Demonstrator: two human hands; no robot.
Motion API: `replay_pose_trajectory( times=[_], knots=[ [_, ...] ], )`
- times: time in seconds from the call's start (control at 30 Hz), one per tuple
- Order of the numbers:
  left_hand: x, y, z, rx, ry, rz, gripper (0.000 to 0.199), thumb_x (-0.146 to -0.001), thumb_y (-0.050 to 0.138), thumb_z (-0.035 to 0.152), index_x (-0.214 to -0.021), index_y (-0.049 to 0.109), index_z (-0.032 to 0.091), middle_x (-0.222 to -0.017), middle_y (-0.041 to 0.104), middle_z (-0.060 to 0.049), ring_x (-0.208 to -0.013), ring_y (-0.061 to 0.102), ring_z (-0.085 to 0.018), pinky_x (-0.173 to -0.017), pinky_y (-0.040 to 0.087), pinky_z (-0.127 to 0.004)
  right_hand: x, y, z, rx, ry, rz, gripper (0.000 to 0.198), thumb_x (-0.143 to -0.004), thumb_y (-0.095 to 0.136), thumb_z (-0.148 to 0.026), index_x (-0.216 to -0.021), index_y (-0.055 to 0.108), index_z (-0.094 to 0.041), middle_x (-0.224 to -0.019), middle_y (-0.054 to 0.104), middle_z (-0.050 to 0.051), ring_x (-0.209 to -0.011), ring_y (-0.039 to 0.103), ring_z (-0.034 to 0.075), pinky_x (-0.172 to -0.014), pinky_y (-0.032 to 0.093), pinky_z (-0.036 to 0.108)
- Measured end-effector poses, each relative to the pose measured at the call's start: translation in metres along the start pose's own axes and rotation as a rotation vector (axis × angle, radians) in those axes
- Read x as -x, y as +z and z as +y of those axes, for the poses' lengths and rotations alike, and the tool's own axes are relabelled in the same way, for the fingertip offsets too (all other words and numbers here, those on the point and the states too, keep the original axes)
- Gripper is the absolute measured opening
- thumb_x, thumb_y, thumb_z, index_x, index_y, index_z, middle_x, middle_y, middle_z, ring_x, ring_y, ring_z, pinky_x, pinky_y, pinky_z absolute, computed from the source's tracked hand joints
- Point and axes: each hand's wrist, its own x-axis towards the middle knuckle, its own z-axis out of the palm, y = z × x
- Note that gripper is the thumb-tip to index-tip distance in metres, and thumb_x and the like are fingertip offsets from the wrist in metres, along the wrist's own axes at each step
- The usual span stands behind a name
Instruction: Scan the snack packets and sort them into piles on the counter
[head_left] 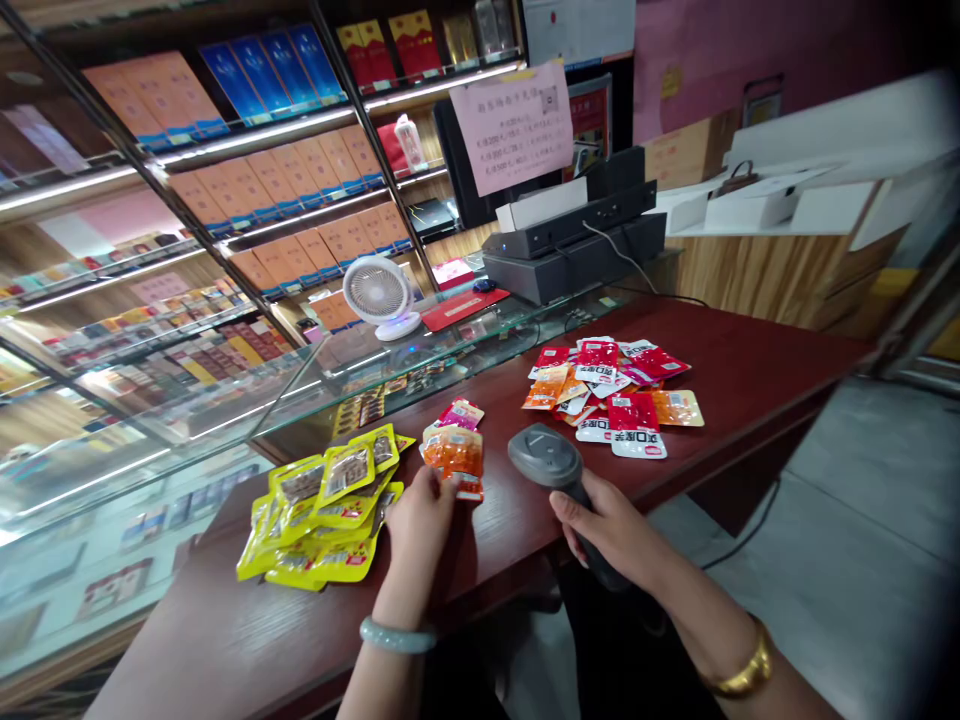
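My right hand (611,520) is wrapped around the handle of a dark grey barcode scanner (546,455), its head raised above the table edge and pointing left. My left hand (421,510) pinches the near edge of an orange snack packet (456,455), partly covering it. Just behind that packet lies a pink and white packet (459,412). To the left of my left hand is a heap of yellow snack packets (322,510) with clear windows. Beyond the scanner, on the right, red, white and orange packets (607,385) lie in a loose pile.
The dark red wooden table (510,540) adjoins a glass display counter (300,385). On the glass stand a white fan (379,297) and a black cash drawer (570,262) with a trailing cable. Shelves of boxed goods (277,180) rise behind.
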Motion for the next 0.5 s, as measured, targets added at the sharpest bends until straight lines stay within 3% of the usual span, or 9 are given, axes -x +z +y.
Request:
replay_pose_trajectory(
  times=[0.13, 0.23, 0.33, 0.5],
  knots=[
    [0.009, -0.016, -0.011, -0.312, -0.074, 0.136, 0.045, -0.092, 0.046, 0.05, -0.116, 0.062, 0.015, -0.112, 0.07, -0.017, -0.111, 0.061, -0.036, -0.093, 0.043, -0.047, -0.001, 0.008, 0.003, 0.024, 0.004, -0.035, 0.042, -0.091, 0.055, -0.061, -0.092, 0.048, -0.02, -0.052, 0.051, -0.009, -0.04, 0.049, 0.01, -0.041, 0.042, 0.022],
    [0.016, -0.013, -0.007, -0.384, 0.049, 0.215, 0.056, -0.089, 0.054, 0.042, -0.142, 0.051, 0.023, -0.143, 0.054, -0.015, -0.13, 0.049, -0.036, -0.102, 0.038, -0.049, -0.002, 0.01, 0.006, 0.053, 0.011, -0.055, 0.043, -0.091, 0.054, -0.061, -0.096, 0.05, -0.019, -0.051, 0.051, -0.009, -0.039, 0.05, 0.01, -0.041, 0.04, 0.022],
    [0.019, -0.003, 0.0, -0.435, 0.18, 0.125, 0.05, -0.092, 0.049, 0.032, -0.142, 0.051, 0.041, -0.153, 0.046, -0.006, -0.142, 0.037, -0.033, -0.11, 0.029, -0.053, 0.0, 0.006, 0.007, 0.072, 0.008, -0.053, 0.044, -0.092, 0.054, -0.061, -0.099, 0.052, -0.018, -0.049, 0.051, -0.009, -0.039, 0.05, 0.011, -0.042, 0.04, 0.022],
    [0.004, 0.002, 0.006, -0.489, 0.187, 0.051, 0.045, -0.094, 0.045, 0.033, -0.137, 0.057, 0.041, -0.153, 0.046, -0.01, -0.145, 0.033, -0.035, -0.113, 0.019, -0.062, 0.005, -0.01, 0.002, 0.039, -0.008, -0.017, 0.043, -0.092, 0.054, -0.06, -0.104, 0.052, -0.018, -0.049, 0.049, -0.01, -0.038, 0.049, 0.011, -0.041, 0.04, 0.022]
  ],
)
